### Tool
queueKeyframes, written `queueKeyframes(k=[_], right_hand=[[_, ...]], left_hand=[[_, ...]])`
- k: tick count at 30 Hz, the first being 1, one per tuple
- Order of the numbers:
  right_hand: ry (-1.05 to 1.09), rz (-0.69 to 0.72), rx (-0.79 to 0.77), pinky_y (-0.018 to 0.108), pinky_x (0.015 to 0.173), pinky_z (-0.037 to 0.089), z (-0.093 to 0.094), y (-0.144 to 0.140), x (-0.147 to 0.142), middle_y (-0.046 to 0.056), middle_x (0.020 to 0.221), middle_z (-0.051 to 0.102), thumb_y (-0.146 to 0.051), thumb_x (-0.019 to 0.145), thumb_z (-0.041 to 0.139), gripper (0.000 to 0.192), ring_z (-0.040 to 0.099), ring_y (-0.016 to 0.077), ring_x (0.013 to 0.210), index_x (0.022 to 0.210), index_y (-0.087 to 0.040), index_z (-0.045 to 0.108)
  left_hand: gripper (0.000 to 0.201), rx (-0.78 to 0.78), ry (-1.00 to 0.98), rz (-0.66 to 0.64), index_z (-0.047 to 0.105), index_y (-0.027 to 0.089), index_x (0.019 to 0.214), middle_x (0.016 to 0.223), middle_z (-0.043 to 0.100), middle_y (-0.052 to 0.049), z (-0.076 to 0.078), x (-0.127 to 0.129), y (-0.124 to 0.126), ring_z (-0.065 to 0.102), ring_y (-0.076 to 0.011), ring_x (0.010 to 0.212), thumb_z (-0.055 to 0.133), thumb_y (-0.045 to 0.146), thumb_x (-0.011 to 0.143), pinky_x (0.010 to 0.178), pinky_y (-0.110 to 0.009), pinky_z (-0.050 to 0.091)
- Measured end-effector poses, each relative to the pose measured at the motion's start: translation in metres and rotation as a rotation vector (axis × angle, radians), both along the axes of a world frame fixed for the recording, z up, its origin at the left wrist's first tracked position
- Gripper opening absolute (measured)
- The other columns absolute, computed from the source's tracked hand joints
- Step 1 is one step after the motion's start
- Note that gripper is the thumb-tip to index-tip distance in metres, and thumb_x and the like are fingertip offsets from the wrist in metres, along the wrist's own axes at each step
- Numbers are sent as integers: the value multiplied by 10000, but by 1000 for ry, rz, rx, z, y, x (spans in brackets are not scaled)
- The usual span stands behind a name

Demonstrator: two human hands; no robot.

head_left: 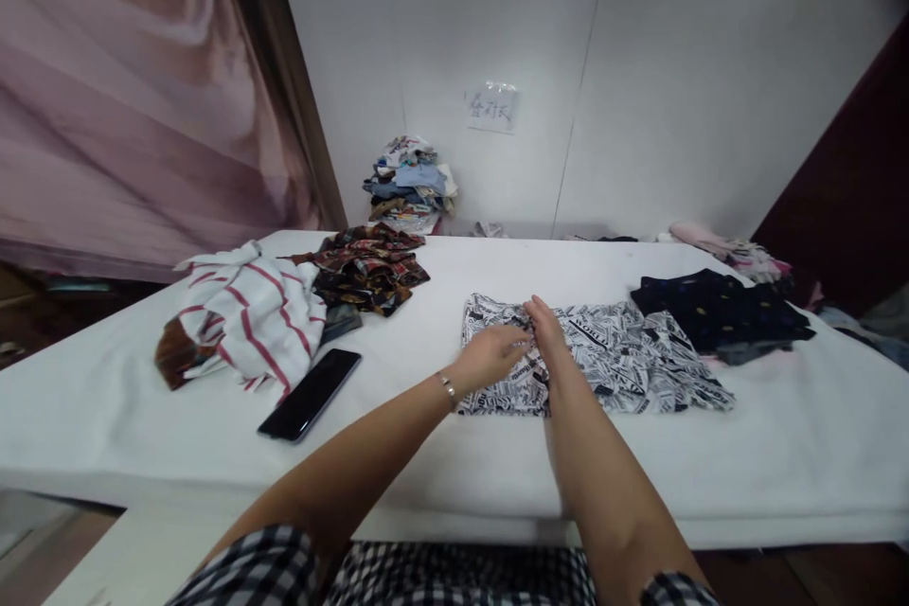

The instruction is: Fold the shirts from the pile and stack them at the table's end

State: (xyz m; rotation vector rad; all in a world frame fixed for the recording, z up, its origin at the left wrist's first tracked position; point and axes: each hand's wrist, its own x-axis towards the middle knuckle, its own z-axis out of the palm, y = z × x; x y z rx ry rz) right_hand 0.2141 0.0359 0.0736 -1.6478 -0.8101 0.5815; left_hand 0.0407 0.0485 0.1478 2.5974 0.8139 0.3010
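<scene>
A white garment with black newspaper-style print (603,355) lies in a long flat strip across the table. Its left part is smooth, while the right end is gathered and wrinkled. My right hand (548,329) stands edge-down across the garment, fingers straight and held together, palm facing left. Close beside it, my left hand (491,355) hovers over or rests on the left part, its fingers loosely bent toward the right hand and the thumb apart. Whether the left fingertips touch the cloth is hard to see.
A black phone (311,395) lies left on the white-covered table (454,483). Behind it are a white garment with red stripes (256,312) and dark patterned clothes (369,265). Dark navy clothing (717,308) lies right. A clothes stack (412,185) stands by the wall.
</scene>
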Motion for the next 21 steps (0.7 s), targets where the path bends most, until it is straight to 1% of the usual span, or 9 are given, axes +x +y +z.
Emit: queueKeyframes(k=[3,5,6,10,12,14,17,19,21], right_hand=[[-94,-17,7,333,1060,405,-5,6,-2,123,1457,477,-434,888,450,644,485,199,1315,1460,-144,382],[-163,-16,21,349,1091,369,-4,4,-3,104,1450,490,-427,848,520,648,468,203,1326,1437,-174,426],[-214,-14,13,360,1105,351,-2,2,-4,92,1451,491,-431,835,540,644,457,208,1334,1425,-191,446],[-447,61,-35,423,1124,307,6,-7,-13,72,1473,465,-482,818,581,647,403,253,1368,1411,-246,476],[-580,157,-35,449,1132,274,7,-7,-19,66,1463,478,-462,795,630,619,378,276,1378,1371,-259,526],[-658,208,-90,418,1110,291,5,-4,-21,56,1369,575,-381,762,681,464,435,269,1326,1208,-257,657],[-625,89,-239,332,958,402,1,-1,-14,68,1062,721,-258,787,615,165,594,229,1084,887,-216,740],[-576,-48,-297,304,855,434,-1,-2,0,79,904,733,-218,815,531,202,630,217,949,820,-195,732],[-538,-152,-318,293,811,448,0,-6,16,77,856,734,-203,813,485,249,641,211,898,838,-185,732]], left_hand=[[346,-112,-123,192,608,219,1187,1259,649,-78,-14,-26,28,605,-186,1108,434,380,935,966,-305,453],[414,-194,-121,344,574,166,1222,1225,662,-121,-27,-36,45,639,-213,1031,451,416,915,886,-320,483],[465,-224,-95,374,554,145,1244,1194,676,-134,-34,-38,52,655,-219,990,454,449,906,840,-317,494],[560,-304,-22,399,580,123,1193,1076,721,-143,-54,-32,61,685,-233,906,497,554,846,719,-293,492],[480,-303,6,396,635,144,1083,1068,724,-142,-58,-28,60,679,-252,941,536,532,818,729,-295,478],[371,-289,33,386,661,166,986,1062,726,-136,-58,-25,59,670,-266,969,563,472,800,745,-300,464],[299,-265,61,384,654,184,964,1079,718,-131,-55,-26,56,660,-275,992,548,410,801,756,-310,452],[299,-251,70,384,642,188,983,1100,710,-133,-53,-29,53,653,-280,1007,526,404,812,760,-318,448],[302,-245,72,376,635,192,993,1114,705,-133,-52,-31,51,648,-280,1017,509,405,822,765,-320,447]])
